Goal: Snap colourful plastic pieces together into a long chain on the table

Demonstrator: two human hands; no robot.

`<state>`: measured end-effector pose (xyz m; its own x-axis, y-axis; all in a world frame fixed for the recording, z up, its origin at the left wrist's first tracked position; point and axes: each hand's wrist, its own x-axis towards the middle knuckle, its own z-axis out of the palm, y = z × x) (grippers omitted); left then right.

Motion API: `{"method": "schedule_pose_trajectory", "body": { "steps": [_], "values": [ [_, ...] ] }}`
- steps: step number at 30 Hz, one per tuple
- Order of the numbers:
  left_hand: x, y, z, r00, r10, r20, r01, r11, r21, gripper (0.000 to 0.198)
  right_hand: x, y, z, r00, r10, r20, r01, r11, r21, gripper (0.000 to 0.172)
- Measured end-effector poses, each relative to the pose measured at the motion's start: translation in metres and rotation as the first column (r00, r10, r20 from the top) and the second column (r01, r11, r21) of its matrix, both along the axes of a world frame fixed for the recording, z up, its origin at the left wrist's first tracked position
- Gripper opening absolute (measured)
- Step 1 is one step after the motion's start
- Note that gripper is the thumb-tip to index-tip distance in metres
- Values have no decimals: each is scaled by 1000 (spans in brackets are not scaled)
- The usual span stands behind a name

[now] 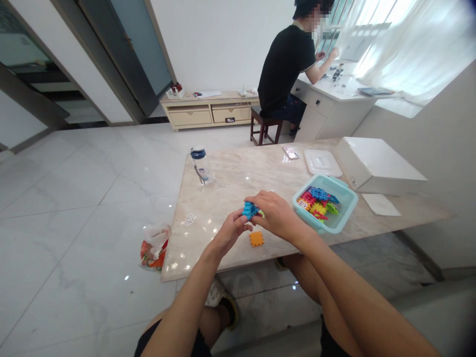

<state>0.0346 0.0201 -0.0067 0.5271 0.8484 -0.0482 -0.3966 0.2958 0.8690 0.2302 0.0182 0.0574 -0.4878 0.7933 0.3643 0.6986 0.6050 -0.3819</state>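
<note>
From the head camera, both hands meet over the near middle of the marble table (223, 183). The left hand (230, 232) pinches the blue block (250, 209) from below and the side, fingers closed on it; the right hand (275, 213) curls over the block from the right, its fingers closed on the piece as well, with a sliver of green showing under them. The block is lifted just clear of the tabletop, between the two hands. An orange tile (256, 239) lies flat on the table just below the hands, apart from them. To the right, near the right wrist, a teal tub (345, 208) holds a heap of blue, red, yellow and green pieces. Further back lie a clear lid (322, 162), a white box (379, 166) and a bottle (201, 166); a bag (154, 246) sits on the floor by the table's left corner. Another person sits at a far desk. The block looks like light, stiff plastic with notched edges, probably best gripped by its flat faces so the teeth stay free; it seems neither fragile nor slippery.
</note>
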Motion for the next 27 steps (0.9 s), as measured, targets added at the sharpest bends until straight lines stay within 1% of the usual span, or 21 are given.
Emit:
{"method": "schedule_pose_trajectory", "body": {
  "steps": [5,8,15,20,27],
  "values": [
    [4,-3,-1,994,-8,106,10,1000,-22,51,-1,0,2,1000,-12,-21,13,1000,14,41],
    [5,-2,-2,990,3,141,1,1000,-26,51,-2,-1,5,1000,-10,-20,11,1000,10,42],
    [4,-2,-4,988,8,153,-4,1000,-28,49,-5,-1,4,999,-41,-17,42,996,79,40],
    [4,-3,-6,986,33,165,-26,999,-48,40,-8,-1,4,998,-63,2,62,992,111,38],
    [4,-3,-8,978,33,205,-19,997,-72,48,-10,-3,5,996,-85,-3,85,993,78,39]
  ]
}}
